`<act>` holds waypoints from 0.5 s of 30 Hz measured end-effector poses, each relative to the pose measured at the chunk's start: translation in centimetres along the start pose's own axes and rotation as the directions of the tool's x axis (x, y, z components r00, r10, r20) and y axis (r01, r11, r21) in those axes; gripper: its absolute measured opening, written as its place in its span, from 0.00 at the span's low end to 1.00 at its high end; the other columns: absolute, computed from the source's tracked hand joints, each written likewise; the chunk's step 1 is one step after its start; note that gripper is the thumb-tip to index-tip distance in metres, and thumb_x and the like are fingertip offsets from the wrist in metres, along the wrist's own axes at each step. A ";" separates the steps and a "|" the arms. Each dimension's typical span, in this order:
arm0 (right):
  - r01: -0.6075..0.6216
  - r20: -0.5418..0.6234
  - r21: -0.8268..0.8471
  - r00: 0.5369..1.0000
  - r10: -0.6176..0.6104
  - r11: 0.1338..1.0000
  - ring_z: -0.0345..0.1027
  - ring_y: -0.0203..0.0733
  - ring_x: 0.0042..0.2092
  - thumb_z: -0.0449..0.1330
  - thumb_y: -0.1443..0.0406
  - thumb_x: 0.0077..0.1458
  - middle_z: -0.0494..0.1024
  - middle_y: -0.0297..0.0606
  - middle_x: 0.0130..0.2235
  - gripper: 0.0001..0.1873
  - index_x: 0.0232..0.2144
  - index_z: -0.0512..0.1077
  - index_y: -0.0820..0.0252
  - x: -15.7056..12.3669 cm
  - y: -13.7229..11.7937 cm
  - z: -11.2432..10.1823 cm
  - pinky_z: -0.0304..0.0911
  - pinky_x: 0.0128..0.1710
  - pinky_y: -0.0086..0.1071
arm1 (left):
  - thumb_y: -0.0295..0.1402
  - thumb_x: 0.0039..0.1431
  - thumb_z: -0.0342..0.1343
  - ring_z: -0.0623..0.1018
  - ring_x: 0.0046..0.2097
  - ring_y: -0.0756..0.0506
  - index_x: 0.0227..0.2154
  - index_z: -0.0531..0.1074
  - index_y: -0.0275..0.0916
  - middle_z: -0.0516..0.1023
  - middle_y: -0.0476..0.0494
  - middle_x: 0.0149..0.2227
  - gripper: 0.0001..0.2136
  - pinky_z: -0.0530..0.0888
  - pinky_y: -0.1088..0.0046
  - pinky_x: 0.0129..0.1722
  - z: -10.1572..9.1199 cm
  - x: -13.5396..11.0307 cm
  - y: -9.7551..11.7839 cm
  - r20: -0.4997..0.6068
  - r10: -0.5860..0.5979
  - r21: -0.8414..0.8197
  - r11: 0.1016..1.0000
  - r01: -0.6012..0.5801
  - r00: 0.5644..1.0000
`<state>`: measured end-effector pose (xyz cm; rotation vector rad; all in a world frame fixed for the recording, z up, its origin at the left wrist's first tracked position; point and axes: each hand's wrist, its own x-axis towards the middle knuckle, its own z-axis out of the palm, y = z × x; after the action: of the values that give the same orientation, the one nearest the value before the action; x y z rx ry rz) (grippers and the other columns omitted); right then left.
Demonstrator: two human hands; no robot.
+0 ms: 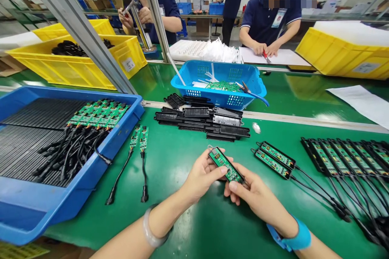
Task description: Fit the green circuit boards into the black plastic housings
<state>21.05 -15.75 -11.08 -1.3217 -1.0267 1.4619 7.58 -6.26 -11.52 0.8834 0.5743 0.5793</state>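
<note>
Both my hands hold one green circuit board in a black housing (pixel 225 164) just above the green mat. My left hand (pixel 202 178) grips its left side with the thumb on top. My right hand (pixel 252 198) pinches its lower right end. Two finished housings with cables (pixel 273 160) lie just to the right. A pile of empty black housings (pixel 202 119) lies beyond my hands. Two bare boards with cables (pixel 139 139) lie to the left.
A blue tray (pixel 127 133) at left holds green boards and black cables. A blue basket (pixel 219 79) with cutters sits behind the pile. A row of assembled units (pixel 346 158) lies at right. Yellow bins and co-workers stand across the bench.
</note>
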 end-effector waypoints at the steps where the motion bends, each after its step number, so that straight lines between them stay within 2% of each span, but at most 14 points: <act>1: 0.012 0.000 -0.015 1.000 -0.012 1.000 0.65 0.33 0.28 0.59 0.59 0.55 0.73 0.33 0.31 0.32 0.59 0.54 0.58 -0.1 -0.1 0.0 0.64 0.28 0.27 | 0.31 0.49 0.63 0.78 0.41 0.45 0.46 0.65 0.37 0.78 0.39 0.43 0.21 0.74 0.69 0.40 0.0 0.0 0.0 -0.013 0.014 0.007 1.000 -0.014 1.000; 4: 0.038 -0.005 -0.112 0.999 -0.039 0.993 0.66 0.34 0.31 0.63 0.63 0.50 0.73 0.33 0.35 0.40 0.61 0.49 0.55 -0.3 -0.3 -0.1 0.65 0.33 0.29 | 0.32 0.52 0.61 0.77 0.37 0.47 0.46 0.65 0.37 0.78 0.41 0.40 0.19 0.74 0.71 0.37 0.0 0.0 0.0 -0.122 0.075 0.032 0.997 -0.072 0.990; 6: 0.031 -0.036 -0.225 0.999 -0.040 0.974 0.64 0.33 0.28 0.61 0.62 0.52 0.72 0.31 0.31 0.33 0.58 0.56 0.58 -0.3 -0.2 -0.3 0.64 0.29 0.28 | 0.32 0.52 0.60 0.77 0.35 0.48 0.47 0.64 0.38 0.78 0.43 0.39 0.19 0.74 0.72 0.35 -0.1 0.0 0.3 -0.181 0.107 0.046 0.994 -0.101 0.978; 9: 0.018 -0.124 -0.424 0.989 -0.078 0.905 0.58 0.31 0.24 0.59 0.59 0.54 0.66 0.28 0.24 0.13 0.39 0.69 0.60 -0.1 -0.1 -0.7 0.57 0.22 0.25 | 0.32 0.52 0.60 0.77 0.37 0.47 0.47 0.63 0.39 0.78 0.43 0.39 0.20 0.74 0.72 0.34 -0.2 0.0 0.6 -0.216 0.120 0.052 0.992 -0.112 0.969; 11: 0.038 -0.168 -0.511 0.975 -0.143 0.859 0.57 0.31 0.23 0.59 0.57 0.54 0.65 0.28 0.21 0.11 0.29 0.69 0.60 -0.1 0.0 -0.9 0.55 0.21 0.25 | 0.32 0.52 0.61 0.77 0.37 0.46 0.47 0.63 0.39 0.78 0.43 0.38 0.20 0.74 0.72 0.33 -0.2 -0.1 0.7 -0.224 0.116 0.049 0.993 -0.107 0.968; 15: 0.099 -0.188 -0.590 0.948 -0.256 0.802 0.58 0.32 0.22 0.59 0.56 0.54 0.67 0.29 0.20 0.13 0.25 0.69 0.59 -0.2 0.0 -1.1 0.57 0.21 0.25 | 0.33 0.51 0.61 0.77 0.39 0.46 0.47 0.63 0.40 0.78 0.44 0.38 0.21 0.74 0.71 0.35 -0.1 -0.2 0.6 -0.221 0.126 0.063 0.991 -0.115 0.967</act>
<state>22.15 -15.93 -11.17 -1.7270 -1.4370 0.8191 7.27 -6.01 -11.00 0.9097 0.7461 0.7850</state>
